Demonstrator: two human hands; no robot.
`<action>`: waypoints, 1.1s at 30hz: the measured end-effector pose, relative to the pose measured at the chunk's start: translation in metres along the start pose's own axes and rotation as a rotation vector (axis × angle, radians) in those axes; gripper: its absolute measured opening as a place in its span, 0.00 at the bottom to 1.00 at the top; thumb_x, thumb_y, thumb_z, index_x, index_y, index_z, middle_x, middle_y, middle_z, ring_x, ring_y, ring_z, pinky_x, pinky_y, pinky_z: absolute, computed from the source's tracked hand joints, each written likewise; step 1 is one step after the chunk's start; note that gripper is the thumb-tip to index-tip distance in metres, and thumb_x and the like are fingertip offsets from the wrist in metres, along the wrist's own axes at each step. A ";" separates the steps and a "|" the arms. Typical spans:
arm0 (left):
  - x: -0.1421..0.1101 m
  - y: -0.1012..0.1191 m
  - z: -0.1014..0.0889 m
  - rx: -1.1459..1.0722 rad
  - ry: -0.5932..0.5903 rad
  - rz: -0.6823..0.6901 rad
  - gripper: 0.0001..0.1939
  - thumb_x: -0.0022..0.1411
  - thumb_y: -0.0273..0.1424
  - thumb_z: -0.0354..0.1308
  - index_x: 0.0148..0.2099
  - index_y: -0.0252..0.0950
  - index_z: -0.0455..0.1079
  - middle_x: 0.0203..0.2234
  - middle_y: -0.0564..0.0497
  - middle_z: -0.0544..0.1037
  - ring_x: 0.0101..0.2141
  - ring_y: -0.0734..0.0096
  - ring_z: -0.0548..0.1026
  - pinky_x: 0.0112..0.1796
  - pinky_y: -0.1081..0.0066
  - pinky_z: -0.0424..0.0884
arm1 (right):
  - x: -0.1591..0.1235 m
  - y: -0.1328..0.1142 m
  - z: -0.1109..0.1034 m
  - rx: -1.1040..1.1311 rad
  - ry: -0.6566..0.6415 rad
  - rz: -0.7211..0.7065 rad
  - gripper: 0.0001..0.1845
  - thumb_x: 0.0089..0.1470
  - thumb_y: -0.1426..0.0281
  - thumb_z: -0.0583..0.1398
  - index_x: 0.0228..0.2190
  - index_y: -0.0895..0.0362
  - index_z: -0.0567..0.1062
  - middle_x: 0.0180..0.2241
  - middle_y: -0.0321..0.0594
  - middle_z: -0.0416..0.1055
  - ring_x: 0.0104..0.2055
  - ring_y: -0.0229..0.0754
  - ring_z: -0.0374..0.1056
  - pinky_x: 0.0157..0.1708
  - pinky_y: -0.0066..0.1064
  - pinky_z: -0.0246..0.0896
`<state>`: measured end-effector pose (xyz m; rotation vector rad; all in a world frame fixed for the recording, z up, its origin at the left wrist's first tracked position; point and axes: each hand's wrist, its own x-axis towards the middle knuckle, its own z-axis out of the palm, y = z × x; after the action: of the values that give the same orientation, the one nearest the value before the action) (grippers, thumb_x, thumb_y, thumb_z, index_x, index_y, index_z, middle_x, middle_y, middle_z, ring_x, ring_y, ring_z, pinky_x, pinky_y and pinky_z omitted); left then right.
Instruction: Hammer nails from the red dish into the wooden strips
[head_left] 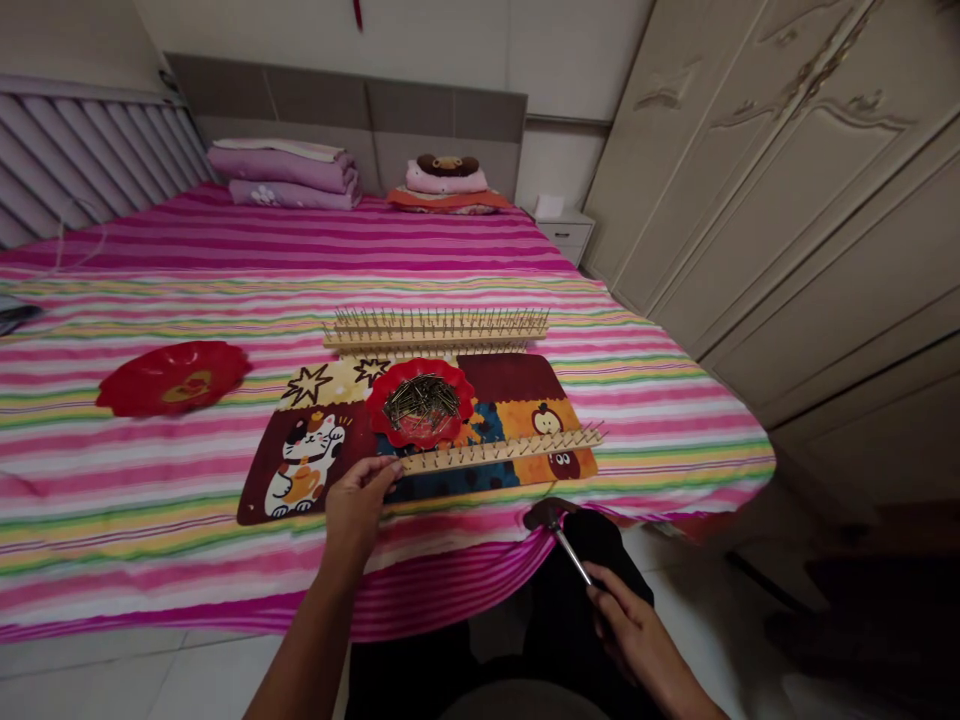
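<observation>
A narrow wooden strip [487, 455] with a row of nails standing in it lies across a patterned mat [487, 487] on the bed. At its left end my left hand [360, 500] pinches the strip between thumb and fingers. My right hand [622, 620] is wrapped round the handle of a hammer [551, 513], whose head rests low by the bed's front edge, over my leg. Just behind the strip sits a red scalloped bowl [377, 405] full of loose nails [424, 400].
Behind the bowl lie more nail-studded wooden strips [435, 335], side by side. A red lid or plate [176, 378] is at left. Folded quilts [285, 175] and pillows [446, 185] are by the headboard [315, 100]. A wardrobe [772, 180] stands on the right.
</observation>
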<state>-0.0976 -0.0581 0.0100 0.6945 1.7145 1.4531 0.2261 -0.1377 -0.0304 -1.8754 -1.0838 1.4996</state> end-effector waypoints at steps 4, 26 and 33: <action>0.000 -0.004 0.005 0.122 0.022 0.033 0.16 0.41 0.40 0.62 0.32 0.36 0.74 0.27 0.53 0.79 0.31 0.71 0.75 0.37 0.70 0.71 | -0.002 -0.002 0.000 0.022 -0.008 -0.002 0.33 0.45 0.54 0.53 0.50 0.59 0.68 0.16 0.26 0.56 0.13 0.30 0.46 0.13 0.23 0.36; -0.004 -0.021 0.007 0.573 0.017 0.420 0.09 0.56 0.35 0.53 0.33 0.40 0.73 0.32 0.52 0.79 0.37 0.68 0.75 0.41 0.70 0.69 | -0.022 -0.121 0.058 -0.211 -0.242 -0.652 0.23 0.59 0.60 0.50 0.51 0.56 0.68 0.23 0.34 0.66 0.24 0.34 0.61 0.26 0.24 0.59; -0.004 -0.024 0.006 0.639 0.006 0.451 0.09 0.57 0.32 0.51 0.34 0.39 0.73 0.32 0.52 0.78 0.35 0.70 0.75 0.37 0.73 0.68 | -0.014 -0.146 0.085 -0.426 -0.264 -0.842 0.20 0.60 0.67 0.49 0.51 0.57 0.68 0.36 0.43 0.75 0.38 0.41 0.70 0.42 0.30 0.63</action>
<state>-0.0881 -0.0629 -0.0125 1.4929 2.1366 1.1621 0.1042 -0.0757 0.0687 -1.1645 -2.1063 1.0623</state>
